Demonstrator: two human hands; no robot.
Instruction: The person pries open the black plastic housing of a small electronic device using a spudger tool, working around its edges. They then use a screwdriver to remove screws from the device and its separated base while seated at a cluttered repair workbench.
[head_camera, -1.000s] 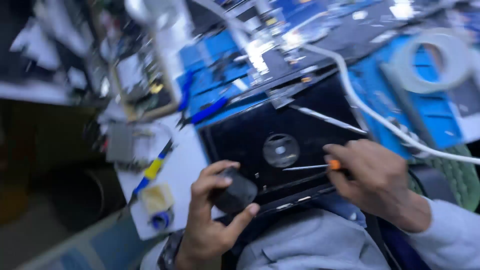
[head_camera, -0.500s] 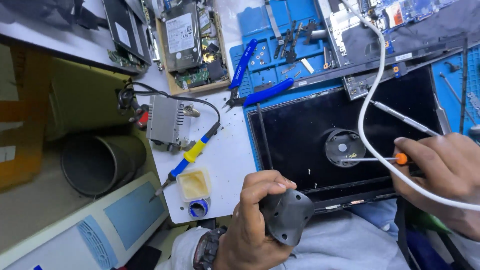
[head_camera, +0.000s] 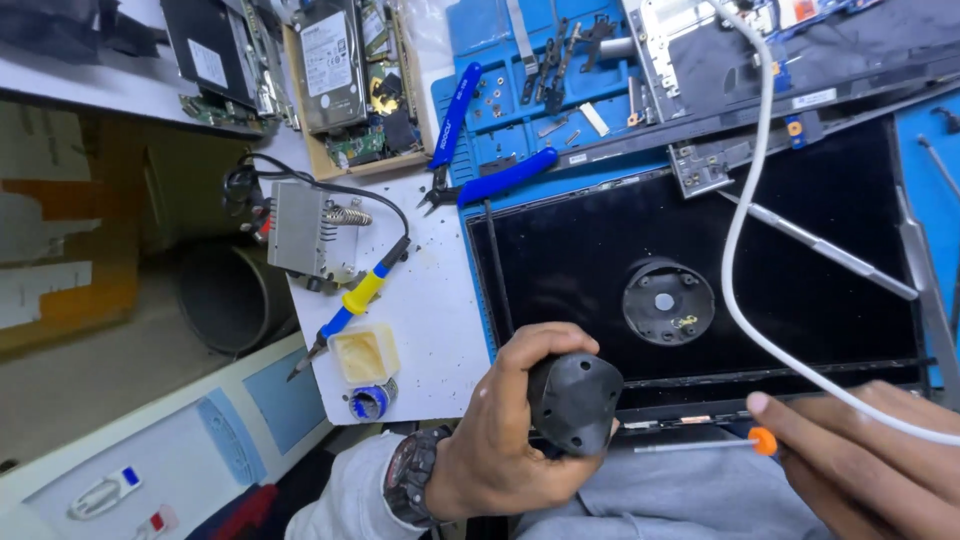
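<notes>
- Holding a black dome-shaped housing (head_camera: 575, 402), the left hand (head_camera: 500, 430) has its fingers wrapped over the top and its thumb beneath, the grip clamped on the part just off the near edge of the desk (head_camera: 420, 330), above the person's lap.
- The right hand (head_camera: 870, 465) is closed around a small screwdriver with an orange collar (head_camera: 762, 441); its thin shaft points left toward the housing, the tip apart from it.
- A matching round black base (head_camera: 668, 302) lies on the dark laptop panel (head_camera: 590, 270), just beyond the left hand.
- A white cable (head_camera: 745, 200) crosses the panel and runs over the right wrist.
- Further left on the white sheet lie a soldering iron with a yellow and blue handle (head_camera: 355, 297), a tub of flux (head_camera: 363, 353) and a metal stand (head_camera: 300, 230).
- Blue-handled cutters (head_camera: 480, 150) rest on the blue mat (head_camera: 520, 90) among loose screws.
- Judgement: this step goes best with the housing held steady and the driver kept square to the screw; the cable across the wrist could drag the tool off line.
</notes>
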